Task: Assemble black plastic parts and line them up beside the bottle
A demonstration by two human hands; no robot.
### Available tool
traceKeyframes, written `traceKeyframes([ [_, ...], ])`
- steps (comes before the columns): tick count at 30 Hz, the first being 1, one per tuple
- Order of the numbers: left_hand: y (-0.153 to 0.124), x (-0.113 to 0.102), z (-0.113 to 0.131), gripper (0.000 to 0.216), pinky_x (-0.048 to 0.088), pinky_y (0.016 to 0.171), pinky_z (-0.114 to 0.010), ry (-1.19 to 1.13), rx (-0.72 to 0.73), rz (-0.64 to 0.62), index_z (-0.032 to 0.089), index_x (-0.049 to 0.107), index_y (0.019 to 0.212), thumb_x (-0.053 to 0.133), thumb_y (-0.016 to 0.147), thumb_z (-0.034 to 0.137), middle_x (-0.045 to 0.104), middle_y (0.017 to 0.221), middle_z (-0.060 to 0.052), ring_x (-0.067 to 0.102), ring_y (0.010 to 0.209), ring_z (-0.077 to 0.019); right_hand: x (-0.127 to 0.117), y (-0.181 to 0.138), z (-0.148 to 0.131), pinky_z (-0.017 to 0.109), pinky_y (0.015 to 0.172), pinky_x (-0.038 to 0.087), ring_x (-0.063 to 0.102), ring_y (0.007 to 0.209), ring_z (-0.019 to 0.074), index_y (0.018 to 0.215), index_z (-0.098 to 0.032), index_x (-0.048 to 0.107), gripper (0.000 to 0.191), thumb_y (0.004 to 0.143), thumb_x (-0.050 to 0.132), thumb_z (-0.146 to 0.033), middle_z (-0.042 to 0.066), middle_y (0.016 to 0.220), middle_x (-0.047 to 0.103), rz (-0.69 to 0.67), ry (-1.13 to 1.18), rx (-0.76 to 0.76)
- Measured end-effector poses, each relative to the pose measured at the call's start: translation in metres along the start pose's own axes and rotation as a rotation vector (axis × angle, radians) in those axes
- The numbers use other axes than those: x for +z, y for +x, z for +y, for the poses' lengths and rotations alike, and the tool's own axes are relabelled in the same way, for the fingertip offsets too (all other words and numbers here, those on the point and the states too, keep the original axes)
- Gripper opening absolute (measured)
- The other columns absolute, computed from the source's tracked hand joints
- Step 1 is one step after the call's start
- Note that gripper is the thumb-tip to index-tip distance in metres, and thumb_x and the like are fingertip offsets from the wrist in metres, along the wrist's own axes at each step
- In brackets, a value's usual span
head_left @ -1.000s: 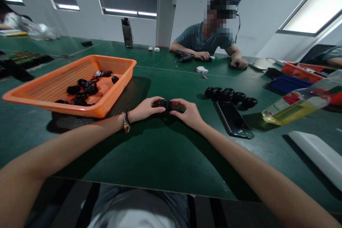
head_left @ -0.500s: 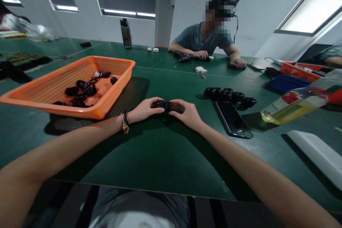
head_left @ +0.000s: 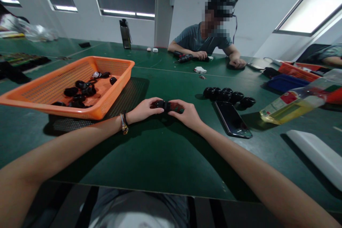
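Between my two hands, just above the green table [head_left: 149,156], is a small black round part [head_left: 166,105], its far side partly hidden by fingers. My left hand [head_left: 145,109] pinches its left end with thumb and fingers. At the other end, my right hand [head_left: 186,113] grips it the same way. To the left stands an orange perforated basket [head_left: 103,106] with several loose black parts [head_left: 84,89] inside. Right of my hands, a cluster of similar black round parts [head_left: 224,95] sits on the table.
A phone [head_left: 233,119] lies right of my right hand, near a tilted bottle of yellow liquid [head_left: 291,105] and a white block [head_left: 315,153]. Across the table a person [head_left: 203,35] leans beside a power drill [head_left: 184,57]. A dark bottle [head_left: 125,35] stands farther back.
Both hands keep their hold on the black part in nearly the same place. The whole view has shifted very slightly.
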State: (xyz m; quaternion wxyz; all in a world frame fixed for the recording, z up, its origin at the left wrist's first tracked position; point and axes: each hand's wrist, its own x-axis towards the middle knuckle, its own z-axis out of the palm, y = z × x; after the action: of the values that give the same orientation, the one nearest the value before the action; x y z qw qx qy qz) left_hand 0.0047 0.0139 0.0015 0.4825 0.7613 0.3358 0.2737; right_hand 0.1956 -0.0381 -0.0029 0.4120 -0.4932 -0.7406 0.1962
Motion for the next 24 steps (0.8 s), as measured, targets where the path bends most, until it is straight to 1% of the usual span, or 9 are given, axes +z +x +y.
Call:
traceKeyframes([
  [6, -0.0007, 0.0000, 0.0016, 0.049, 0.045, 0.084, -0.036, 0.010, 0.008, 0.006, 0.011, 0.054, 0.105, 0.065, 0.064, 0.038, 0.061, 0.103, -0.009, 0.058, 0.094, -0.0220, 0.0002, 0.0000, -0.0001, 0.030, 0.067, 0.051, 0.064, 0.073, 0.0159, 0.097, -0.019, 0.064, 0.029, 0.068, 0.066, -0.020, 0.002, 0.080, 0.070, 0.000, -0.013, 0.004],
  [19, -0.0009, -0.0006, 0.0004, 0.045, 0.046, 0.083, -0.035, 0.023, 0.012, 0.007, 0.013, 0.054, 0.105, 0.064, 0.067, 0.035, 0.062, 0.102, -0.008, 0.058, 0.093, -0.0209, 0.0015, 0.0006, 0.0016, 0.030, 0.066, 0.052, 0.065, 0.071, 0.0159, 0.098, -0.020, 0.066, 0.029, 0.070, 0.066, -0.022, 0.002, 0.079, 0.071, 0.002, -0.018, 0.011],
  [24, 0.0001, 0.0000, -0.0007, 0.046, 0.045, 0.085, -0.035, -0.006, 0.006, 0.012, 0.013, 0.055, 0.104, 0.065, 0.065, 0.036, 0.062, 0.102, -0.008, 0.058, 0.093, -0.0208, 0.0000, 0.0000, 0.0017, 0.033, 0.072, 0.052, 0.065, 0.076, 0.0176, 0.101, -0.018, 0.066, 0.033, 0.068, 0.068, -0.021, 0.005, 0.086, 0.071, 0.000, -0.053, 0.005],
])
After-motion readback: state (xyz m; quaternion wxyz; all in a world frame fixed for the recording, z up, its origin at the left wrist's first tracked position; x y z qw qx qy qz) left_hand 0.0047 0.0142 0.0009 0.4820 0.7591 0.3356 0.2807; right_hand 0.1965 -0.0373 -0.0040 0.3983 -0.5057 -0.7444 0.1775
